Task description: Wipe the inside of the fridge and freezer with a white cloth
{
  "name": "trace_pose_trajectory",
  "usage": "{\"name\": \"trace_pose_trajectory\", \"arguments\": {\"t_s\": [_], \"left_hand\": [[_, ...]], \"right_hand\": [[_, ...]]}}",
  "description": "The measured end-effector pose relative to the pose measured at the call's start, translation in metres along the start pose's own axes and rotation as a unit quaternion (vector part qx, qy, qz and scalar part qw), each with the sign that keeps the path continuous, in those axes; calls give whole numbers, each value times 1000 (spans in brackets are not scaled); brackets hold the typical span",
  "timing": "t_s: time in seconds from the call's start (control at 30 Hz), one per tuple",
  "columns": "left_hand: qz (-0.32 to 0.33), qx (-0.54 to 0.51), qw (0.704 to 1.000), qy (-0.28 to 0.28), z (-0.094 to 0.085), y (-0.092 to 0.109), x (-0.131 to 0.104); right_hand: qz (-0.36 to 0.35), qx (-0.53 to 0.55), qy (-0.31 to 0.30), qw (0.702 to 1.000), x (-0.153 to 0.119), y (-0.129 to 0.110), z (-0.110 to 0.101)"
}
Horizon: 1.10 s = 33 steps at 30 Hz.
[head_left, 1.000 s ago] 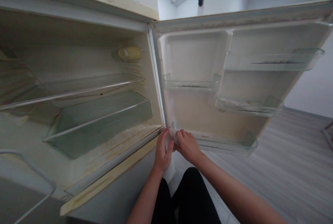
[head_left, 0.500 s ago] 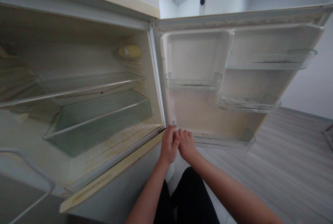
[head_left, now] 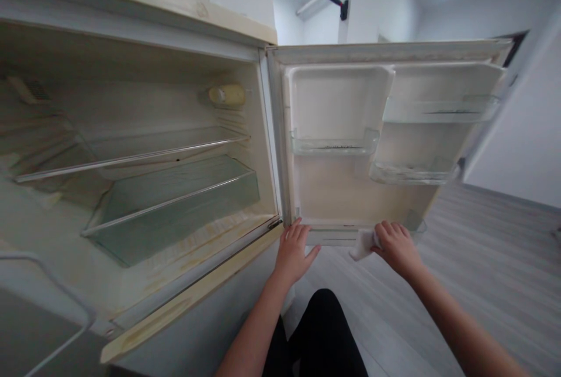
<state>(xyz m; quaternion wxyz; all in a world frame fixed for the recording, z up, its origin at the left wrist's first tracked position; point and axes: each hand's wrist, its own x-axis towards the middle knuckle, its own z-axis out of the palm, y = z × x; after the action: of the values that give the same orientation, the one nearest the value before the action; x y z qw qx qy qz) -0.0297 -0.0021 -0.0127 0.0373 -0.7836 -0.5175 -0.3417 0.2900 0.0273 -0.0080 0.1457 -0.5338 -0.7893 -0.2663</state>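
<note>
In the head view the fridge door (head_left: 333,199) stands wide open to the right. My left hand (head_left: 294,249) rests, fingers spread, at the hinge-side end of the lowest door shelf (head_left: 335,238). Farther right, my right hand (head_left: 397,245) pinches a white cloth or tissue (head_left: 363,245) against the front of that same shelf; part of the wipe hangs below the fingers. The clear shelf shows between the two hands. Which of its surfaces the wipe touches, I cannot tell.
On the left is the open fridge compartment, with a glass shelf (head_left: 153,155), a clear drawer (head_left: 184,207) and a yellowed lamp cover (head_left: 228,95). Yellow stains mark the compartment's bottom edge (head_left: 193,295). More clear racks (head_left: 335,145) line the door above my hands. Grey floor (head_left: 477,237) lies beyond.
My right hand has moved right along the lowest door shelf, away from my left hand, and the white wipe now shows in it. My left hand's fingers have spread.
</note>
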Motion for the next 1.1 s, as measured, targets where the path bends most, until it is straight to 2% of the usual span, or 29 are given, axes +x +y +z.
{"name": "trace_pose_trajectory", "arguments": {"t_s": [0.1,0.17,0.33,0.47,0.7,0.83,1.0,1.1], "left_hand": [[-2,9,1000,13,6,2,1],[-5,11,1000,24,11,4,0],[-8,23,999,44,17,4,0],[-11,33,998,48,16,1,-2],[-8,27,999,46,15,0,-3],[-9,26,998,49,14,-2,-3],[-6,20,999,42,11,-5,-3],[-8,3,998,57,15,-4,-3]], "right_hand": [[-16,-8,35,999,-10,35,13],[-26,-8,57,998,-15,45,20],[-15,-10,162,987,-27,40,37],[-32,4,245,969,-37,37,50],[2,26,272,962,-44,32,58],[-29,52,261,964,-54,45,63],[50,118,289,949,-69,63,69],[136,185,309,923,-76,50,73]]}}
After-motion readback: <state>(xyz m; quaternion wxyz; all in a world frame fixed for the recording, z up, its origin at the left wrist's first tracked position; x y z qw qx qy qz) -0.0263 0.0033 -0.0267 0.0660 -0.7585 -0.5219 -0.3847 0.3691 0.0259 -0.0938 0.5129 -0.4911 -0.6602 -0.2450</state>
